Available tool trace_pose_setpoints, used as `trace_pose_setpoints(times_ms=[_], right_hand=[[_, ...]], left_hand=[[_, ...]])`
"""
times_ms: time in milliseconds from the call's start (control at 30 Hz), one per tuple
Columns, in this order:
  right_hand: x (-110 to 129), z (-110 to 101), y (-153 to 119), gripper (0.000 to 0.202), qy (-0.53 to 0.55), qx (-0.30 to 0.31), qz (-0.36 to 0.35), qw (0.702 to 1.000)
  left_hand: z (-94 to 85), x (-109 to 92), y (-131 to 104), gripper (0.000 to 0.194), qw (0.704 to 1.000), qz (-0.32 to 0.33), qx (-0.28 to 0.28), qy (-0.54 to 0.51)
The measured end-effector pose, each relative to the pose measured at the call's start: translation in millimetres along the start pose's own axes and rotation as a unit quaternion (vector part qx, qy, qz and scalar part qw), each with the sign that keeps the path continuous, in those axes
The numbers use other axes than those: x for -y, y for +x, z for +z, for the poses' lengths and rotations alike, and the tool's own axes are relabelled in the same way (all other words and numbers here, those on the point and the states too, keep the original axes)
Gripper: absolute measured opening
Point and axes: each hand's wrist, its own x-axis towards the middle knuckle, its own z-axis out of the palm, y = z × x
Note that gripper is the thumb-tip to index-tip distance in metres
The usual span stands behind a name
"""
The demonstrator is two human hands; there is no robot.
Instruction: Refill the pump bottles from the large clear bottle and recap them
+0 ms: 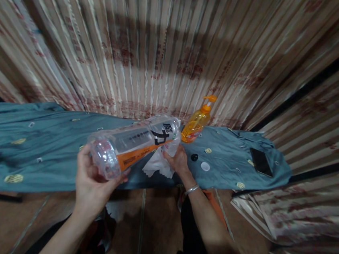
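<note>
A large clear plastic bottle [138, 140] with an orange and grey label is held tilted above the cloth-covered table. My left hand [95, 180] wraps round its left end from below. Near the bottle's right end, my right hand [178, 160] is closed on a crumpled white tissue [158, 164], which hangs below the bottle. The tissue touches or lies very close to the bottle; the exact contact is hidden. Behind my right hand stands a yellow pump bottle [195, 125] with an orange pump top.
On the blue-green tablecloth [50, 138] lie a small black cap [194, 157], a white round lid [205, 166] and, farther right, a dark phone [261, 162]. Striped curtains [165, 54] hang behind the table. Dark poles rise at the right.
</note>
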Motion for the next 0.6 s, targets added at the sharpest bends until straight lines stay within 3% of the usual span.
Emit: trace_pose_setpoints(times_ms=[600], right_hand=[[2,-1,0,0.04,0.017,-0.01,0.0,1.0]], left_hand=[[6.3,-21,0,0.107,0.998,-0.058,0.003,-0.006]])
